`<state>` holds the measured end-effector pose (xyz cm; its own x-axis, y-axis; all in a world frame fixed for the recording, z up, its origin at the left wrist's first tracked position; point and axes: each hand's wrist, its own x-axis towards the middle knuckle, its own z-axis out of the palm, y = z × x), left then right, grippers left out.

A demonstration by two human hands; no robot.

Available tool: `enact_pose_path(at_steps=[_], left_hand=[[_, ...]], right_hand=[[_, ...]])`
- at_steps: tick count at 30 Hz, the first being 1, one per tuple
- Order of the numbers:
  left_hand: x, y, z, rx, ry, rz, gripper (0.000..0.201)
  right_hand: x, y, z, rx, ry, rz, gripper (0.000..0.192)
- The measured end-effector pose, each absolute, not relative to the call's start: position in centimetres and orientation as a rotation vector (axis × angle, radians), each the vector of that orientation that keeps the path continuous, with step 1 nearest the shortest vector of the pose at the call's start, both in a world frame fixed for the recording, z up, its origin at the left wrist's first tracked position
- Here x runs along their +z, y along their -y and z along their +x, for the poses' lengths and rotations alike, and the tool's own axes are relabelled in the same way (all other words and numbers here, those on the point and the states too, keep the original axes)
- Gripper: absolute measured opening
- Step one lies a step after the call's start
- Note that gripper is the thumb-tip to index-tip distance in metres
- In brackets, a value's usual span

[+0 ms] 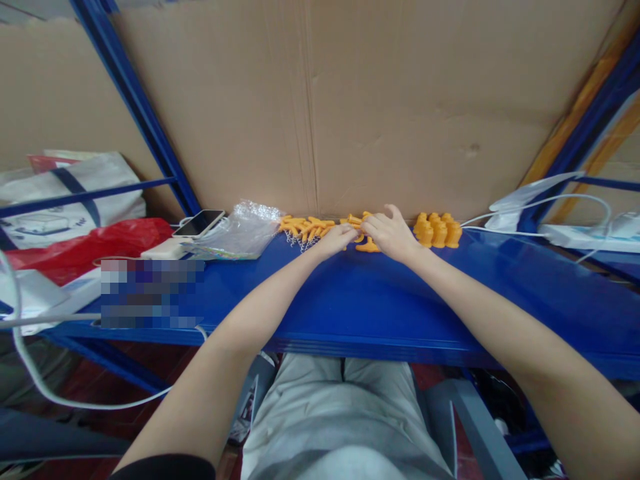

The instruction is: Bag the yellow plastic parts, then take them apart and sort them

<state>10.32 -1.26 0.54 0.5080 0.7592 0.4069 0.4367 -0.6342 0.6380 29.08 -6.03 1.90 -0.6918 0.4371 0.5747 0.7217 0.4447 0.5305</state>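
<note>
My left hand (338, 240) reaches in from the left, its fingers closed on a small orange plastic piece (359, 236). Close beside it, my right hand (389, 233) has its fingertips bent down onto the same spot, with one finger raised. The exact grip is too small to make out. More orange parts (368, 247) lie under and behind the fingers, partly hidden. Left of my hands is a heap of slim orange pieces (303, 227) with thin metal coils or chains (299, 241). Several orange figure-shaped pieces (438, 231) stand grouped to the right of my right hand.
The blue tabletop (360, 307) backs onto a cardboard sheet (350, 107). At left are a clear plastic bag (245, 230), a phone (200, 223), a red bag (100, 250) and white cables. A white power strip (590, 237) and cable lie at right.
</note>
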Motion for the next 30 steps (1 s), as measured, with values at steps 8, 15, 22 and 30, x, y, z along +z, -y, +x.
enact_pose_path(at_steps=[8,15,22,30], left_hand=[[1.4,2.8,10.5,0.815,-0.951,1.957,0.035],[1.0,2.2,10.4,0.793,-1.0,1.941,0.038],[0.7,1.6,10.3,0.808,-1.094,1.97,0.038],[1.1,2.2,10.5,0.802,-1.016,1.802,0.034]], right_hand=[[1.9,5.8,29.5,-1.136,2.349,-0.95,0.033],[2.0,6.1,29.3,-1.076,2.408,-1.05,0.03],[1.9,6.4,28.8,-0.956,2.457,-1.2,0.027],[2.1,6.1,29.2,-1.068,2.383,-1.112,0.033]])
